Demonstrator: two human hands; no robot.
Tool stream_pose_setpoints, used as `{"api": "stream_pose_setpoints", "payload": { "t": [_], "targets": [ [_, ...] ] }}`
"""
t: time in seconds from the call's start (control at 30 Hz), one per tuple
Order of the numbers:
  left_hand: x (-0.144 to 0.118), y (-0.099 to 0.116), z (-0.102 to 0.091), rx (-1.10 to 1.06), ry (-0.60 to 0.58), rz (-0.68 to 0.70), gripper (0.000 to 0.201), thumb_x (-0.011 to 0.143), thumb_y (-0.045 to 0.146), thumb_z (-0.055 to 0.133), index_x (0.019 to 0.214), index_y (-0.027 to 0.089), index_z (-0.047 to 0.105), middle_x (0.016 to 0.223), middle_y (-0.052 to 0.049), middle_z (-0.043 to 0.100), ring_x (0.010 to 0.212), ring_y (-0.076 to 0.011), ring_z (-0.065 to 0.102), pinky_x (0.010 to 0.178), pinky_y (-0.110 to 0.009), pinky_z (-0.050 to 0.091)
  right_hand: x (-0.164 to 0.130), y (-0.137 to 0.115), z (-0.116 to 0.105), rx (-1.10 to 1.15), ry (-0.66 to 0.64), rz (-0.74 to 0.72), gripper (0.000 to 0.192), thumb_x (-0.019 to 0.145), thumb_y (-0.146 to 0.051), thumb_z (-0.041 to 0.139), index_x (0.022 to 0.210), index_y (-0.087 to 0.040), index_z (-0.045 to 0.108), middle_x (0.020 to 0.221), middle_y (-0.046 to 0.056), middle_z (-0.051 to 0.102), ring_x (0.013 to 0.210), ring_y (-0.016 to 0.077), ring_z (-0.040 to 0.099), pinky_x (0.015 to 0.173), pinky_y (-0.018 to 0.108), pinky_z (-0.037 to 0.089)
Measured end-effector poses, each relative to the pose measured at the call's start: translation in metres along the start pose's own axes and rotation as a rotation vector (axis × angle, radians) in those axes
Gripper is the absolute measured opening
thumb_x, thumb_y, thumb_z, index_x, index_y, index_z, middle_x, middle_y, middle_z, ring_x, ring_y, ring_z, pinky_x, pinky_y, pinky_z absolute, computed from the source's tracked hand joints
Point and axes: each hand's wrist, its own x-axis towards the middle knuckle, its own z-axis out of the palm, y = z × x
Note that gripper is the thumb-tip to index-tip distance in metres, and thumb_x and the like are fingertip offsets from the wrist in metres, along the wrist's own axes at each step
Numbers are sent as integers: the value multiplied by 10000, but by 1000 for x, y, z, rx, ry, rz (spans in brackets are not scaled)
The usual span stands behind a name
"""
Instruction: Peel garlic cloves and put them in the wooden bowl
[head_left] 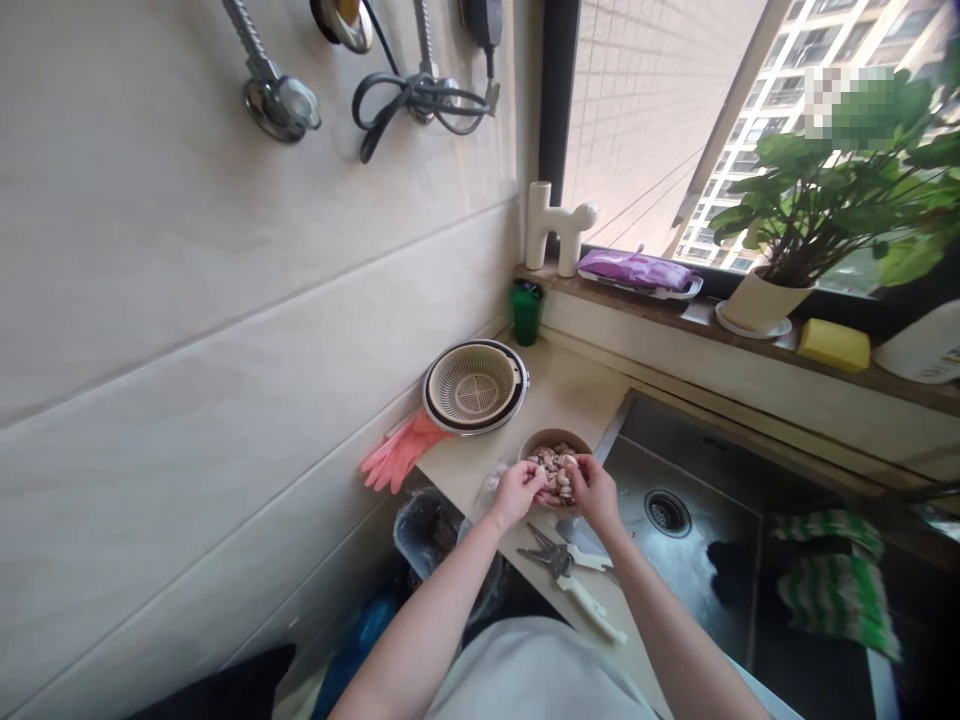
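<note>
At the lower centre of the frame, the scissors [561, 562] lie spread on the surface [577, 375], neither hand on them. Just beyond, the left hand [523, 492] pinches a small pale piece [540, 475] over the bowl [540, 438]; the right hand [595, 490] has its fingertips closed at the bowl's right side, seemingly on another piece. The bowl, right of centre, holds a heap of pinkish and whitish pieces [555, 482], so much of the handling looks left. How many are finished cannot be told, as pale and darker ones lie mixed. The lined bin [424, 530] stands left of the hands, its contents unclear. Farther off, above and left of the bowl, the slatted basket [474, 385] shows its bottom grid, with none of the pieces visible there.
</note>
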Motion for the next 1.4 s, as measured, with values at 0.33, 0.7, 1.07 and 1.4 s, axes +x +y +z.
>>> {"api": "stream_pose_setpoints", "payload": {
  "t": [0.33,0.7,1.07,1.4],
  "targets": [
    [2,6,-17,-80,20,-97,449,811,369,545,1215,212,427,652,-18,645,493,-135,594,471,-239,438,-21,3,-10,13,-15,-46,318,808,-421,426,922,-179,600,882,76,670,768,205,604,694,310,466],
    [-75,-70,-129,78,416,-221,390,666,394,694,955,173,552,754,-30,622,617,-129,591,479,-199,425,-41,-42,65,-518,-526,-621,462,776,-29,394,1190,-193,513,1245,126,505,1200,239,406,924,348,391],
    [-74,-104,-129,-379,560,-188,296,690,397,681,820,174,535,719,2,606,602,-112,580,527,-210,444,12,-62,122,-896,-1030,-854,251,732,-116,518,950,-182,622,960,75,621,937,202,553,776,268,416],
    [-78,-110,-147,-1051,281,-356,400,761,553,536,936,194,538,776,-44,648,684,-205,632,681,-390,498,-40,-72,152,-753,-1057,-766,245,785,-153,431,872,-214,652,902,51,616,813,167,572,696,239,393]
  ]
}}
